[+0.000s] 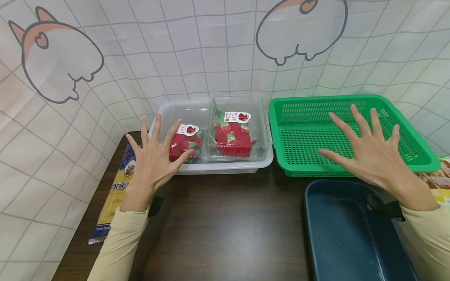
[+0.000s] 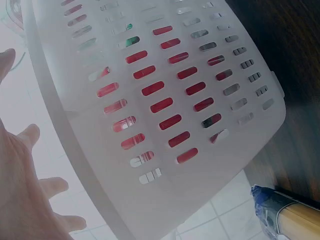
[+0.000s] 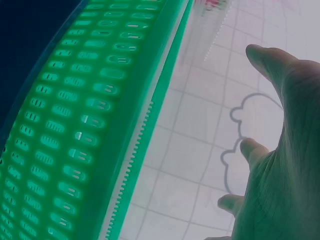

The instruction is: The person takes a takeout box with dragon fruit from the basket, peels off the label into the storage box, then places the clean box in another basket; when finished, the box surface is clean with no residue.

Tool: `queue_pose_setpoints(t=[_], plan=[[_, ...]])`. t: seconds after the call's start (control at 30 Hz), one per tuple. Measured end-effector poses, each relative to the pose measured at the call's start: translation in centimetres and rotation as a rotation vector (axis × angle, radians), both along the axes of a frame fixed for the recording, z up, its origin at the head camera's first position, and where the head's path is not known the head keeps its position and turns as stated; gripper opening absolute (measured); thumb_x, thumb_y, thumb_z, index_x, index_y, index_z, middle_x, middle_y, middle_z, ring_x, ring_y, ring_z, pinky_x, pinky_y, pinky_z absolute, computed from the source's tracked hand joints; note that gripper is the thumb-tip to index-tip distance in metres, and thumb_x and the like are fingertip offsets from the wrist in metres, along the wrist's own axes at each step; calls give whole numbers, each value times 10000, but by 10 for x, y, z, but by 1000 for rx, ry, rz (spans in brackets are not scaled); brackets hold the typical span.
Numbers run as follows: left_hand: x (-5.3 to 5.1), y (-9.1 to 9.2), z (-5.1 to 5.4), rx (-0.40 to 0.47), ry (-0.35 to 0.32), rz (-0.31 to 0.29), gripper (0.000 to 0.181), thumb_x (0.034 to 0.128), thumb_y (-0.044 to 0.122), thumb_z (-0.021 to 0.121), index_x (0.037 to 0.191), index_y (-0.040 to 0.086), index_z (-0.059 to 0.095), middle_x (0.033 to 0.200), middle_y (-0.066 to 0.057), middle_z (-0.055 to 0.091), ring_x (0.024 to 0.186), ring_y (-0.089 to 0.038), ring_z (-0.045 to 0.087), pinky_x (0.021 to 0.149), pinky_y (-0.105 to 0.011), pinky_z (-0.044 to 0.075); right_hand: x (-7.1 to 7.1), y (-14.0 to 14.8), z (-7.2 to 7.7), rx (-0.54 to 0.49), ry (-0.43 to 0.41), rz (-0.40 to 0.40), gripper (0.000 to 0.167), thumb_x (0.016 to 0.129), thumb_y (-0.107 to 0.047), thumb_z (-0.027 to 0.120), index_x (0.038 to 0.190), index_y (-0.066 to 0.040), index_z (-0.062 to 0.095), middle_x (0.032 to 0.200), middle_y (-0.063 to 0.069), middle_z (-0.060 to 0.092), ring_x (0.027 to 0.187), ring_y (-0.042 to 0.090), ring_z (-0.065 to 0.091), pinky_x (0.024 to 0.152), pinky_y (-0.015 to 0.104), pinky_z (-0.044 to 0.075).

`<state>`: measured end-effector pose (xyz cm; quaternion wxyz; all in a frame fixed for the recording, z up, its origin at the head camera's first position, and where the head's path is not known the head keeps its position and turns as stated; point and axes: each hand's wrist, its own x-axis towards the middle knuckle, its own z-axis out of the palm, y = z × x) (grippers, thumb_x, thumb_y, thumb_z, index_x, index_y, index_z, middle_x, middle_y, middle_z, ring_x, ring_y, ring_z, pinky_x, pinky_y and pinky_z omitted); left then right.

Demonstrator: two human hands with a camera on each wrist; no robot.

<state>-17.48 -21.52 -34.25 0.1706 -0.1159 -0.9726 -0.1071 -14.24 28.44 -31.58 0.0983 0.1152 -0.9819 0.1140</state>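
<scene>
Over the desk (image 1: 232, 222), my left grip (image 1: 154, 160) and right grip (image 1: 372, 152) spread empty; careless lowering could jostle boxed fruit (image 1: 232, 136).

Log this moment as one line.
left hand: spread, holding nothing | right hand: spread, holding nothing | two dragon fruit packs: in white basket | green basket: beside white basket
</scene>
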Motion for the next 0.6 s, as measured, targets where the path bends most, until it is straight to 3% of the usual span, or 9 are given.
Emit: queue_pose_setpoints(t=[0.17, 0.33, 0.47, 0.6], plan=[[2, -4, 0, 0, 16, -17, 887, 921, 680, 544, 1676, 326, 241, 1753, -158, 29, 1577, -495, -63, 1118, -837, -64, 2, -4, 4, -4, -7, 19, 925, 960, -629, 627, 1693, -342, 140, 1754, 143, -20, 1563, 513, -98, 1045, 908, -26], [11, -14, 4, 52, 46, -36, 841, 941, 650, 564, 1660, 309, 291, 1714, -215, 153, 1560, -496, 101, 1154, -815, 115, 5, -16, 10, -53, 43, 67, 824, 980, -518, 676, 1661, -237, 306, 1705, 212, 210, 1499, 575, 203, 1025, 849, 212], [20, -19, 4, 133, 38, -15, 852, 924, 565, 653, 1648, 257, 327, 1676, -231, 223, 1510, -478, 217, 1113, -786, 283, 6, -31, 19, -249, 20, 125, 681, 1016, -329, 694, 1594, -98, 418, 1581, 265, 386, 1381, 541, 384, 985, 738, 347], [28, -25, 0, 233, 16, 25, 918, 909, 518, 728, 1657, 190, 308, 1651, -235, 258, 1459, -462, 270, 1016, -764, 412, 4, -48, 30, -482, -139, 181, 599, 1053, -241, 649, 1587, -95, 420, 1554, 206, 449, 1336, 449, 484, 1018, 653, 411]])
